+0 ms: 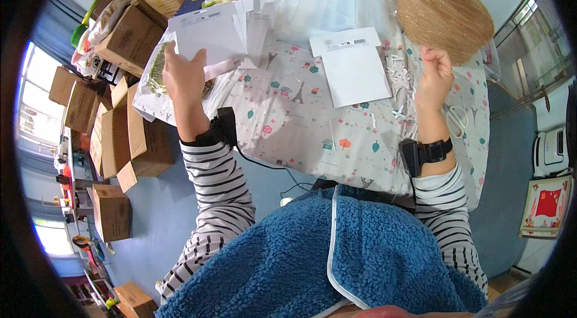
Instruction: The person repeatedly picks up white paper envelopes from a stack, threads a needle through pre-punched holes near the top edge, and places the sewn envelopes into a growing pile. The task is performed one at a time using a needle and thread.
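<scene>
Adjoining white cards (207, 33) — left hand (184, 75), half-open | right hand (435, 81), curled by twine spool (442, 18) — holds unclear

The large spool (442, 21) at upper right is brown; the tablecloth (279, 117), white with multicoloured motifs; the sleeves (219, 189), black-and-white striped; the lower-centre fleece (282, 246), blue.

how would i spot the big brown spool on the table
Find the white patterned table. At its far right corner, just beyond the right hand, sits the spool. Unlike the flat white card and cloudy plastic nearby, it is thick, rounded and brown.
</scene>
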Demonstrator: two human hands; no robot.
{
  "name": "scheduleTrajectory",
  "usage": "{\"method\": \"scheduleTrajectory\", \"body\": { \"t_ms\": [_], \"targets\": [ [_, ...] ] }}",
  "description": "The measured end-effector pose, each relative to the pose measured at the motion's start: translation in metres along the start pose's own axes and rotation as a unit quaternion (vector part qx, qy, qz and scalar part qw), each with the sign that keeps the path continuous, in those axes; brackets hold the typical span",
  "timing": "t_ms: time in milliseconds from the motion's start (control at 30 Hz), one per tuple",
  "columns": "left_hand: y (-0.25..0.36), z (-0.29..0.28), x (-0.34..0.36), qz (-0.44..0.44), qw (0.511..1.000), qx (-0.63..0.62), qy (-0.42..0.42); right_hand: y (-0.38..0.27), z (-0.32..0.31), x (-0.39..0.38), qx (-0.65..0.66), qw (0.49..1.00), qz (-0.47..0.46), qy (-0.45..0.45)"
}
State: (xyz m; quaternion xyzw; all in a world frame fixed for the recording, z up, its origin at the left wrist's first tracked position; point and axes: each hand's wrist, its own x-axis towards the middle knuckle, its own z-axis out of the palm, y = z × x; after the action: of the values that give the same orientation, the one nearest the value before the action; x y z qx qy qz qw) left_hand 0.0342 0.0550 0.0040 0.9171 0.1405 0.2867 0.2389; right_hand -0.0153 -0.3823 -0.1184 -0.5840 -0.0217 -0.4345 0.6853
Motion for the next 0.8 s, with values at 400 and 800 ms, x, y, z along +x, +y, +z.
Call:
{"method": "scheduleTrajectory", "body": {
  "t_ms": [400,800],
  "targets": [
    [0.046,-0.016,-0.046,0.098,0.990,0.080,-0.057,-0.010,0.007,-0.002,-0.015,0.999,0.030,-0.015],
    [0.089,0.110,-0.134,0.175,0.906,-0.129,-0.363,-0.002,0.015,-0.011,-0.043,0.957,0.207,-0.201]
  ]
}}
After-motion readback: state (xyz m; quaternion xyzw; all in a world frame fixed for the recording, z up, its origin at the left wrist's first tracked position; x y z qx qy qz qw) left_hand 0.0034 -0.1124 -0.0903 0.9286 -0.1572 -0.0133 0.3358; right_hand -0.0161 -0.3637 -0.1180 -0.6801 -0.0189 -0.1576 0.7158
